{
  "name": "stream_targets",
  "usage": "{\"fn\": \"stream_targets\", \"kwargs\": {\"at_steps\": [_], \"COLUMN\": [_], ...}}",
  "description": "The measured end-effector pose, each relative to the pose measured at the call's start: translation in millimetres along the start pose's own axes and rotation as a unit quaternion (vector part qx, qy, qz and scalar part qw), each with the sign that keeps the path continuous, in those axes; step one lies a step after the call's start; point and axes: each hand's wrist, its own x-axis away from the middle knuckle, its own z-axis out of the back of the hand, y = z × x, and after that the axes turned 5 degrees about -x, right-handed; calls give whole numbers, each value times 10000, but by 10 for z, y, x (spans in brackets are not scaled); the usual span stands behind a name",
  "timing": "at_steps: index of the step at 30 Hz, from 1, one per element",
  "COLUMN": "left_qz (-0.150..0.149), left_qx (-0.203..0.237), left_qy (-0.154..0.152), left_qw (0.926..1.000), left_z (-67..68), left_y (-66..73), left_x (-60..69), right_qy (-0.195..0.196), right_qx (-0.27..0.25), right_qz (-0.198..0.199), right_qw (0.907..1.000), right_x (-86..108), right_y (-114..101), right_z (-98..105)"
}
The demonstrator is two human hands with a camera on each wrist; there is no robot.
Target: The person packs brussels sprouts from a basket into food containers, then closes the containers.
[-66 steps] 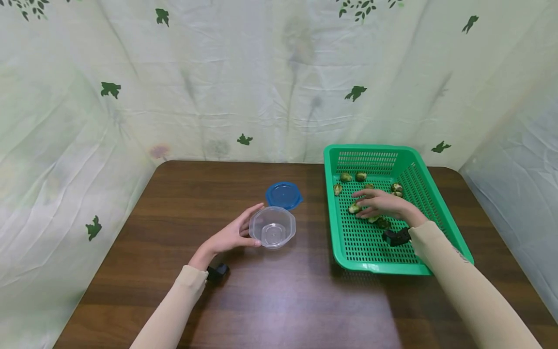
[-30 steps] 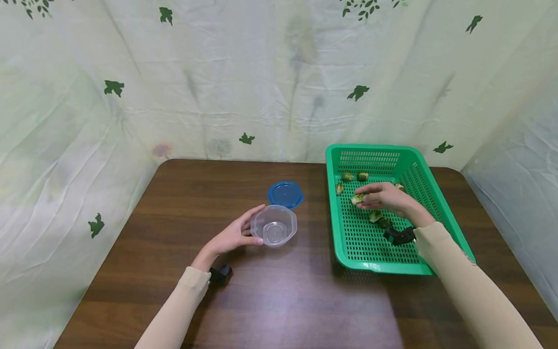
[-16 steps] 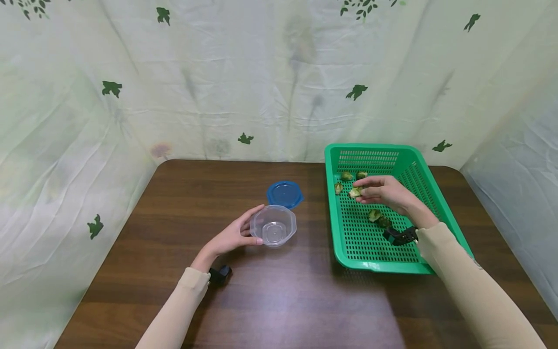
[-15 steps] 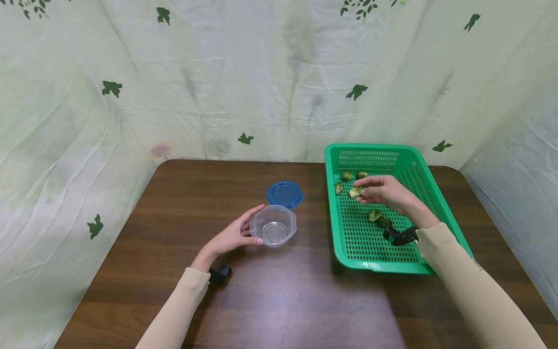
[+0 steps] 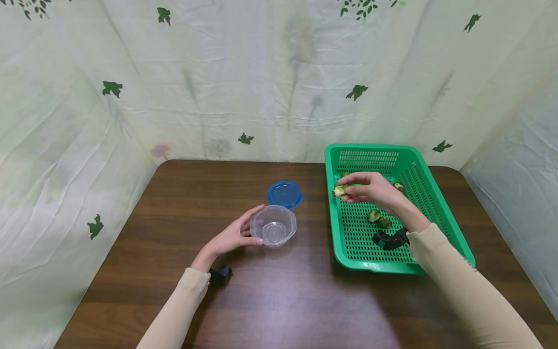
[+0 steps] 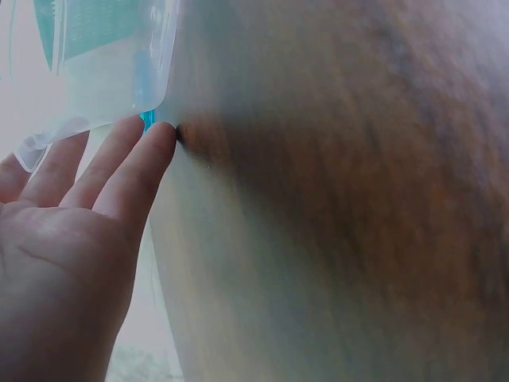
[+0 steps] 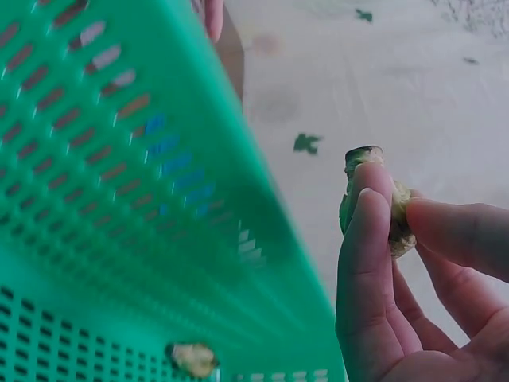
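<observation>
Green plastic forms the slotted basket [image 5: 370, 266] at the right of the worktop [image 5: 279, 300]. Over its left side, the right hand [image 5: 378, 190] pinches one sprout piece [image 5: 339, 191] between thumb and fingers; loose sprouts [image 5: 374, 215] lie on the basket floor. To the left, the left hand [image 5: 228, 235] is curved round the left side of a clear tub [image 5: 286, 228], thumb near and fingers far. No sprout shows inside it. A blue lid [image 5: 285, 194] lies just beyond. The step in hand looks like lifting a piece out; the next move seems to call for clearing the rim leftward, pinch firm, tub steady.
</observation>
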Motion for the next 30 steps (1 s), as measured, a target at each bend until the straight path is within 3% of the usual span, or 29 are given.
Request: {"fn": "stream_targets", "kwargs": {"at_steps": [30], "left_qz": [105], "left_qx": [-104], "left_qy": [-74], "left_qw": [9999], "left_z": [15], "left_y": [36], "left_x": [-16], "right_qy": [-508], "right_qx": [-225], "right_qz": [177], "right_qw": [9983], "right_x": [-409], "right_y": [-66], "right_z": [-864]}}
